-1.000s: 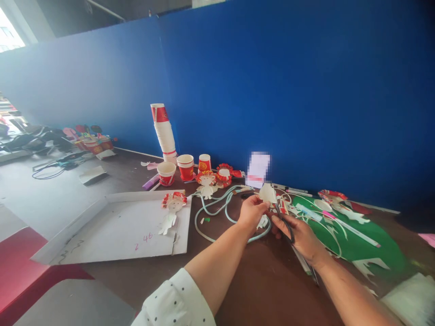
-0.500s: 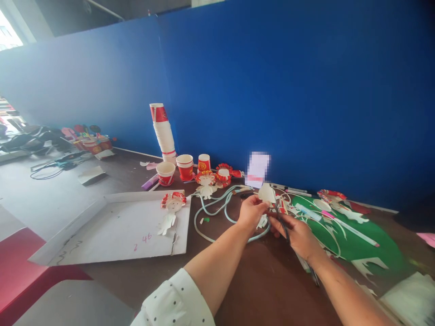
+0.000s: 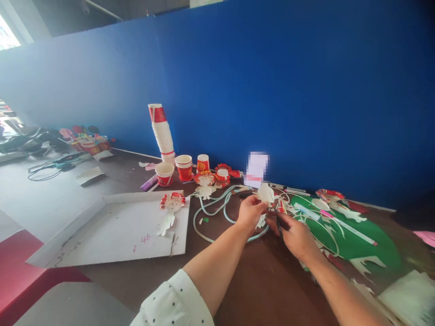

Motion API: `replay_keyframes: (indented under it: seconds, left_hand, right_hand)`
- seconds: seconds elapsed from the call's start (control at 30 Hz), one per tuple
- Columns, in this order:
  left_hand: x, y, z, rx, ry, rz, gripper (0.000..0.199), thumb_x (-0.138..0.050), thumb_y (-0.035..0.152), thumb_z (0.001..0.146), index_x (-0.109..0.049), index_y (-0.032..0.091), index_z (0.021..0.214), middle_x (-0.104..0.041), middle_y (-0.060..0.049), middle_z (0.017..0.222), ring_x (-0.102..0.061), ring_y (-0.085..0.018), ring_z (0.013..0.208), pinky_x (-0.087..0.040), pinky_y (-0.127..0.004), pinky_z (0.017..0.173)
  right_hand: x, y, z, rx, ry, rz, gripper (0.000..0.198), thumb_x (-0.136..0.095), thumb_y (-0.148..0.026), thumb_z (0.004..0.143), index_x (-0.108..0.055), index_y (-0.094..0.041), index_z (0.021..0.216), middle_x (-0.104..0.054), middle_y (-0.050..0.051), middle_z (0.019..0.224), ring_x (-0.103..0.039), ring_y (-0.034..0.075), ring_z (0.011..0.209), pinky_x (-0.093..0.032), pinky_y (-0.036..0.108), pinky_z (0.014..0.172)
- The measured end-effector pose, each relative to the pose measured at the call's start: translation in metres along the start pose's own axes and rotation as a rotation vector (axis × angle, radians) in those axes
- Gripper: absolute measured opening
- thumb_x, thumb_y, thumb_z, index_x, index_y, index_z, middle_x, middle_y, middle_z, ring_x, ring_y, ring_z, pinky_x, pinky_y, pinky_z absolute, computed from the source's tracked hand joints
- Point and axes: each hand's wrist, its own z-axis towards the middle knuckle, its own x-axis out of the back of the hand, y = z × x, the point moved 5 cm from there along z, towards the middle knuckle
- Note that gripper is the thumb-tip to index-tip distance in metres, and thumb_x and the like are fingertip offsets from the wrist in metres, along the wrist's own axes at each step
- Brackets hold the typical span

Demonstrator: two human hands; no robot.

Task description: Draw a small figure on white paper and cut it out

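Between thumb and fingers, my left hand (image 3: 252,212) pinches a small white paper piece (image 3: 265,194) above the brown table. Dark-handled scissors (image 3: 277,222) are gripped in my right hand (image 3: 295,236), their blades up at the paper's lower right edge. How far the blades are apart is too small to make out. Under my hands lie white paper scraps and a pale blue cord (image 3: 200,232). Left of them, a paper doll (image 3: 172,206) with a red fringed head rests on the white box lid (image 3: 115,235). Another such doll (image 3: 205,183) is behind the cord.
A tall stack of paper cups (image 3: 162,136) leans near the blue partition (image 3: 272,81), with red-and-white cups (image 3: 165,174) before it. On the right, a green sheet (image 3: 367,231) carries a pink marker (image 3: 350,227) and paper offcuts. A pixelated card (image 3: 256,170) stands behind my hands.
My right hand and the scissors have shifted slightly left and the scissors stand at a changed angle against the paper. My left hand keeps its pinch. The whole view has drifted a little.
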Motion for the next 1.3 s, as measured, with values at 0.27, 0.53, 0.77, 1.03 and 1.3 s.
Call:
replay_keyframes:
  seconds: [0.27,0.53,0.77,1.03,1.3]
  left_hand:
    - [-0.002,0.004,-0.004,0.006,-0.006,-0.026,0.017,-0.074,0.018,0.061,-0.064,0.012,0.073,-0.064,-0.002,0.066,-0.058,-0.010,0.057,-0.045,-0.023,0.061]
    - [-0.001,0.002,-0.002,0.011,-0.011,-0.013,0.020,-0.074,0.020,0.060,-0.063,0.013,0.074,-0.063,-0.002,0.066,-0.057,-0.011,0.056,-0.043,-0.023,0.056]
    - [-0.002,0.003,-0.003,0.005,-0.020,-0.034,0.020,-0.073,0.019,0.060,-0.063,0.012,0.076,-0.065,-0.003,0.068,-0.059,-0.012,0.058,-0.046,-0.024,0.059]
    - [-0.002,0.005,-0.004,0.000,-0.018,-0.042,0.017,-0.073,0.018,0.061,-0.064,0.012,0.074,-0.065,-0.003,0.068,-0.060,-0.011,0.059,-0.047,-0.024,0.062]
    - [-0.001,0.003,-0.001,0.012,-0.011,-0.038,0.019,-0.076,0.019,0.061,-0.064,0.012,0.073,-0.065,-0.003,0.068,-0.061,-0.011,0.059,-0.048,-0.025,0.064]
  right_hand:
    - [-0.001,-0.010,-0.002,-0.029,-0.059,0.173,0.043,-0.062,-0.054,0.081,-0.073,-0.023,0.109,-0.069,-0.001,0.064,-0.065,0.020,0.063,-0.049,0.028,0.061]
    - [-0.002,-0.010,-0.001,-0.069,-0.080,0.265,0.047,-0.060,-0.060,0.081,-0.074,-0.022,0.104,-0.069,0.001,0.065,-0.064,0.019,0.064,-0.048,0.027,0.061]
    - [0.000,-0.018,-0.004,-0.050,-0.075,0.278,0.044,-0.058,-0.062,0.082,-0.074,-0.022,0.093,-0.066,0.000,0.062,-0.061,0.018,0.060,-0.046,0.026,0.058]
    - [0.004,-0.026,-0.006,-0.033,-0.082,0.248,0.043,-0.056,-0.062,0.082,-0.069,-0.022,0.070,-0.059,-0.001,0.056,-0.055,0.016,0.057,-0.042,0.026,0.057]
    - [0.002,-0.022,-0.005,-0.072,-0.082,0.289,0.043,-0.062,-0.060,0.078,-0.075,-0.021,0.092,-0.059,-0.002,0.056,-0.052,0.016,0.055,-0.041,0.026,0.055]
